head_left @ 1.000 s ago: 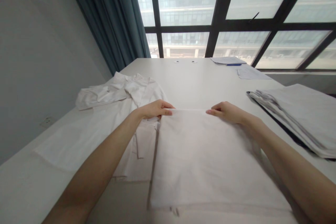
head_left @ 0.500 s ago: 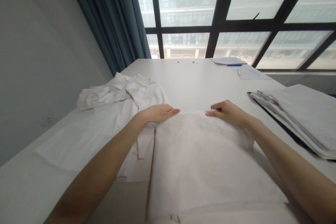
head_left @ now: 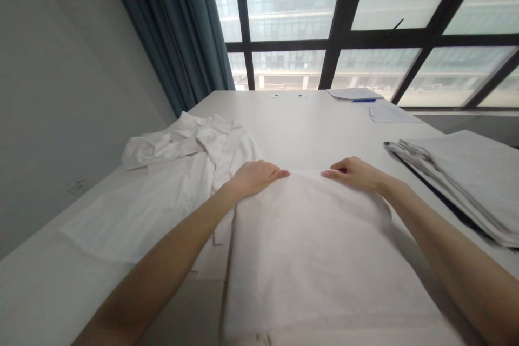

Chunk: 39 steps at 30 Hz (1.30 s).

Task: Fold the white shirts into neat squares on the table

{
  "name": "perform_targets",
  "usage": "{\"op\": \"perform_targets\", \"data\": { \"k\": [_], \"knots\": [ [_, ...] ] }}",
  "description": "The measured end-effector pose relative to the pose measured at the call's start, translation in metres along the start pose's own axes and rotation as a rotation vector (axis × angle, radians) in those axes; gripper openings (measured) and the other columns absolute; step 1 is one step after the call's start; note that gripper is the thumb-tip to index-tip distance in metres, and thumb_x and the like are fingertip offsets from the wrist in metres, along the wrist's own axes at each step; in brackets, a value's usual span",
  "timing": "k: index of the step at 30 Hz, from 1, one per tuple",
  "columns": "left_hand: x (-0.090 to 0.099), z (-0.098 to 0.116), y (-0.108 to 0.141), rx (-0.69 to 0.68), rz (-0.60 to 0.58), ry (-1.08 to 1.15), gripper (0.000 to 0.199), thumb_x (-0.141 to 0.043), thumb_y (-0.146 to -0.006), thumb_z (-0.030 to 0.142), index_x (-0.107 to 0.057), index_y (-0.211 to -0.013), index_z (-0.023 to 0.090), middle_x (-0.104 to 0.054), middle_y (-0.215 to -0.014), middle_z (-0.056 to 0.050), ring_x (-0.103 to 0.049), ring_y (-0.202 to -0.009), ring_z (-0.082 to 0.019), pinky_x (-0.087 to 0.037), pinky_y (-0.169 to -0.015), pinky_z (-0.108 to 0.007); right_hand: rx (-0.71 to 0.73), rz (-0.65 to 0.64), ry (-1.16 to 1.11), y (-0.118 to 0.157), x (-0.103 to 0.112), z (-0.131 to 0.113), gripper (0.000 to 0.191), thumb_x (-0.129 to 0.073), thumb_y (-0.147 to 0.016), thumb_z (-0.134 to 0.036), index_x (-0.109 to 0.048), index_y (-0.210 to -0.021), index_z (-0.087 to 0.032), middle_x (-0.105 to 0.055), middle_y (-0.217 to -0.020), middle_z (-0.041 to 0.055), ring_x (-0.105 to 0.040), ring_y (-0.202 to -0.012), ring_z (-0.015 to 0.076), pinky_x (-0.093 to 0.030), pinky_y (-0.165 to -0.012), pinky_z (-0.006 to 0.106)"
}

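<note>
A white cloth garment (head_left: 320, 248) stretches from my hands toward the near side of the table. My left hand (head_left: 259, 177) pinches its far edge, thumb on top and pointing right. Across a short gap along that same edge, my right hand (head_left: 354, 174) grips the cloth between thumb and fingers. Both hands are closed, and the fingers under the cloth are partly hidden. Left of the garment lies a crumpled white shirt (head_left: 178, 173), partly covered by my left forearm.
On the right lies a folded stack of white cloth (head_left: 474, 173) over a dark board-like thing. Papers (head_left: 354, 94) and a blue pen (head_left: 364, 100) rest at the far right of the white table (head_left: 300, 135). Behind are a window and a blue curtain (head_left: 170, 27).
My left hand has slid a little to the right along the cloth's far edge, nearer my right hand. My right hand stays almost in place. The view has shifted slightly.
</note>
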State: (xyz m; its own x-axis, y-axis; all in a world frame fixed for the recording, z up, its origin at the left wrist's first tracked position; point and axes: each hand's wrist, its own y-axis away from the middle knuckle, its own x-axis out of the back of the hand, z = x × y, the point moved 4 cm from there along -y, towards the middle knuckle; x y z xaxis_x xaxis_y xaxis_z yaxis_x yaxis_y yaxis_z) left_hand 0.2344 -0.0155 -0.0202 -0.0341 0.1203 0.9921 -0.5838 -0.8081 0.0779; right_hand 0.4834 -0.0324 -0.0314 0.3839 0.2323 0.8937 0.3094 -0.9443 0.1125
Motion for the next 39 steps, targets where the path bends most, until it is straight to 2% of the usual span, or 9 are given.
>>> {"op": "perform_targets", "data": {
  "k": [4,7,12,17,23,28,31,34,39],
  "knots": [
    [-0.005,-0.003,-0.004,0.012,0.035,-0.077,0.064,-0.021,-0.097,0.061,-0.072,-0.093,0.022,-0.073,-0.09,-0.008,-0.068,-0.084,-0.026,-0.042,-0.065,-0.029,0.056,0.023,-0.07,-0.001,-0.003,0.003,0.059,-0.044,-0.082,-0.073,-0.047,-0.057,-0.019,-0.04,-0.054,-0.003,-0.035,-0.053,0.0114,-0.024,-0.049,0.026],
    [-0.01,-0.006,-0.007,0.006,0.065,-0.115,0.066,-0.02,-0.096,0.063,-0.072,-0.091,0.022,-0.073,-0.086,-0.008,-0.069,-0.082,-0.025,-0.042,-0.064,-0.029,0.093,0.045,-0.073,-0.002,-0.004,0.002,0.059,-0.045,-0.082,-0.072,-0.044,-0.057,-0.019,-0.038,-0.054,-0.0037,-0.033,-0.053,0.011,-0.024,-0.049,0.026],
    [-0.013,-0.009,-0.008,-0.022,0.102,-0.172,0.063,-0.02,-0.098,0.059,-0.071,-0.095,0.023,-0.073,-0.084,-0.008,-0.069,-0.081,-0.024,-0.042,-0.064,-0.029,0.096,0.103,0.091,-0.002,-0.002,0.001,0.057,-0.04,-0.087,-0.068,-0.055,-0.061,-0.02,-0.053,-0.055,0.0001,-0.044,-0.054,0.0137,-0.029,-0.054,0.027],
    [-0.013,-0.012,-0.008,-0.033,0.084,-0.155,0.062,-0.02,-0.098,0.058,-0.071,-0.094,0.023,-0.073,-0.085,-0.008,-0.069,-0.082,-0.025,-0.042,-0.065,-0.03,0.006,0.102,0.234,-0.003,-0.003,0.01,0.059,-0.032,-0.091,-0.065,-0.073,-0.084,-0.022,-0.071,-0.074,0.0067,-0.06,-0.067,0.021,-0.034,-0.058,0.029],
    [-0.012,-0.013,-0.009,-0.012,0.056,-0.123,0.063,-0.023,-0.097,0.06,-0.072,-0.091,0.021,-0.073,-0.085,-0.009,-0.068,-0.084,-0.025,-0.041,-0.065,-0.03,-0.005,0.132,0.222,-0.004,-0.005,0.014,0.058,-0.034,-0.092,-0.064,-0.075,-0.09,-0.023,-0.074,-0.079,0.0069,-0.064,-0.07,0.0228,-0.037,-0.061,0.029],
    [-0.008,-0.011,-0.008,0.02,0.09,-0.119,0.06,-0.027,-0.097,0.06,-0.071,-0.092,0.02,-0.072,-0.085,-0.01,-0.067,-0.085,-0.026,-0.041,-0.067,-0.03,0.055,0.166,0.166,-0.004,-0.005,0.015,0.06,-0.033,-0.092,-0.065,-0.071,-0.079,-0.021,-0.071,-0.073,0.0067,-0.063,-0.067,0.0214,-0.037,-0.062,0.029],
    [-0.008,-0.016,-0.008,0.01,0.086,-0.053,0.057,-0.03,-0.096,0.061,-0.07,-0.087,0.02,-0.071,-0.082,-0.009,-0.066,-0.081,-0.024,-0.039,-0.066,-0.028,0.076,0.218,0.253,-0.004,-0.004,0.014,0.063,-0.029,-0.093,-0.067,-0.067,-0.072,-0.021,-0.067,-0.065,0.0064,-0.06,-0.063,0.0209,-0.033,-0.06,0.029],
    [-0.009,-0.03,-0.01,0.004,0.054,0.111,0.056,-0.035,-0.093,0.061,-0.067,-0.078,0.018,-0.068,-0.074,-0.006,-0.062,-0.071,-0.02,-0.036,-0.061,-0.026,0.068,0.246,0.331,-0.004,-0.005,0.015,0.065,-0.026,-0.092,-0.068,-0.065,-0.07,-0.021,-0.064,-0.061,0.0059,-0.059,-0.061,0.0213,-0.03,-0.059,0.029],
    [-0.011,-0.051,-0.012,-0.014,-0.006,0.358,0.055,-0.037,-0.089,0.061,-0.047,-0.056,0.018,-0.048,-0.054,0.0,-0.048,-0.056,-0.015,-0.028,-0.053,-0.026,0.05,0.246,0.315,-0.005,-0.007,0.019,0.063,-0.028,-0.093,-0.066,-0.067,-0.071,-0.021,-0.064,-0.061,0.0054,-0.059,-0.062,0.0207,-0.03,-0.058,0.028]
  ]
}}
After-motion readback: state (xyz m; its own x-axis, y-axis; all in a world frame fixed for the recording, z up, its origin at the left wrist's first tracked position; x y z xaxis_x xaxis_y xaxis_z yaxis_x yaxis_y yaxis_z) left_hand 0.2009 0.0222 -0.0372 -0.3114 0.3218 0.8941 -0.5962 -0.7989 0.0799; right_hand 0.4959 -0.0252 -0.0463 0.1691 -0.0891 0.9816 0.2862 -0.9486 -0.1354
